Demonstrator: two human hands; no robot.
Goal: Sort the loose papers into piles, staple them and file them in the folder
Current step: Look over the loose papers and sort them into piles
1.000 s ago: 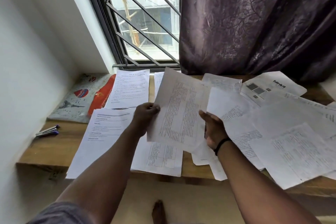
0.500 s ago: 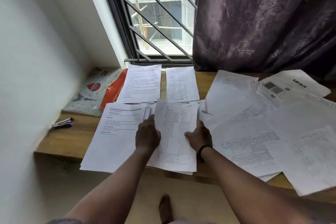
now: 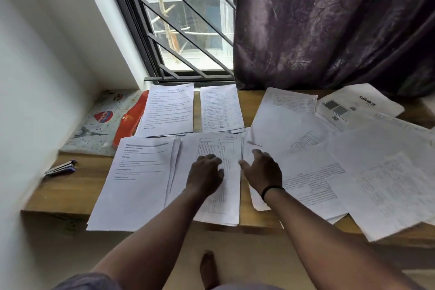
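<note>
Folder (image 3: 103,122) lies flat at far left against the wall, stapler (image 3: 60,168) just in front of it. Four sorted piles occupy the desk (image 3: 70,195) centre-left. Left hand (image 3: 206,173) rests flat, fingers extended, on the tabulated pile (image 3: 211,172). Right hand (image 3: 262,172) hovers spread beside it, holding nothing. Loose papers (image 3: 353,167) overlap at right: light, limp, likely to slide; best pinched at an edge.

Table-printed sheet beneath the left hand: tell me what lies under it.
Under the table-printed sheet, edges of more white sheets peek out, on the wooden desk. How many, and their print, are covered. The left hand rests on top.
</note>
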